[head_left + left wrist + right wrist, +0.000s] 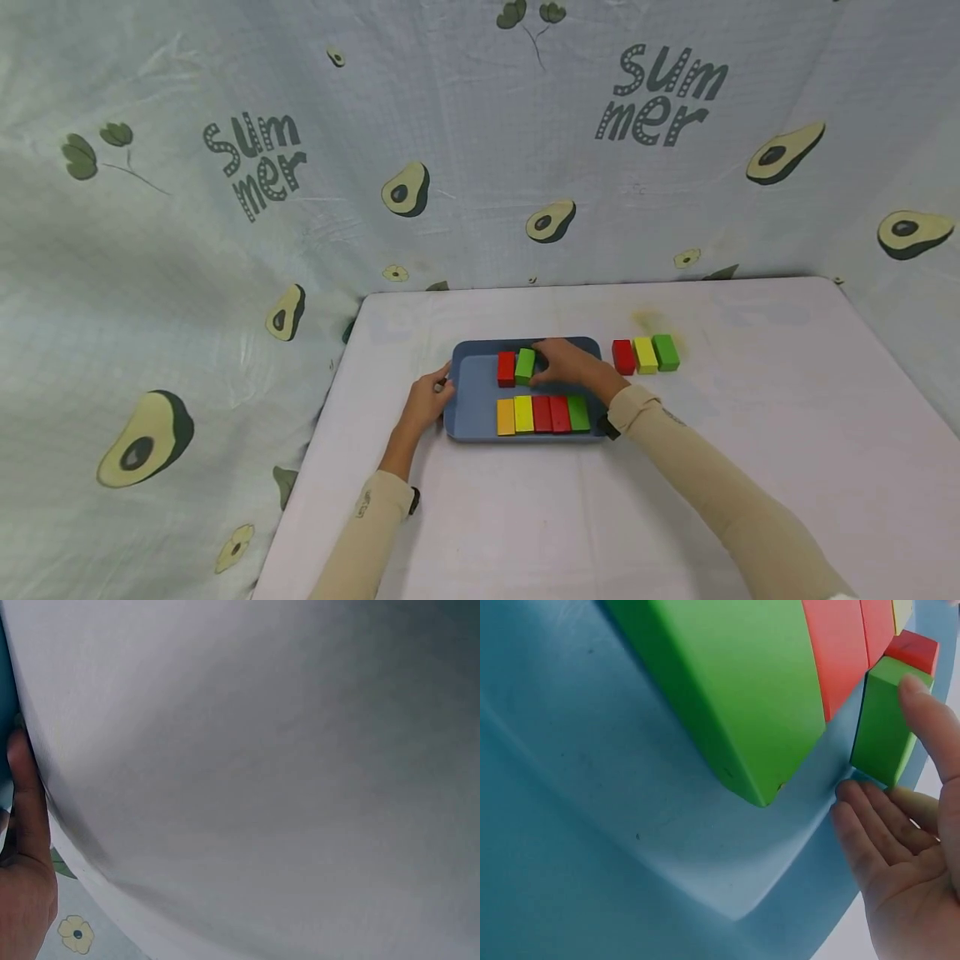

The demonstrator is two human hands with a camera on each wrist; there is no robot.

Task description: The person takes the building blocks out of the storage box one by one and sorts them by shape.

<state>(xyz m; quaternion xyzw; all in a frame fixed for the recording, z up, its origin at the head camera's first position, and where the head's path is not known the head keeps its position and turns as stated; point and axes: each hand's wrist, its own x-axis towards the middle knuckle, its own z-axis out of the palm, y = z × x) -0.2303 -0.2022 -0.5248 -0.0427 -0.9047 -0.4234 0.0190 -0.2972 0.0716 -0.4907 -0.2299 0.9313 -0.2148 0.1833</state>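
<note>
A blue-grey tray lies on the table. My left hand holds its left rim, a straight finger running along the outer wall in the left wrist view. Over the tray's far right part, my right hand pinches a green block, which stands beside a red block. In the right wrist view the thumb lies on that green block and the other fingers are by its end. Along the near side sits a row: orange, yellow, two red and green blocks.
Right of the tray, a red block, a yellow block and a green block stand together on the white-covered table. A patterned cloth hangs behind the table and on its left.
</note>
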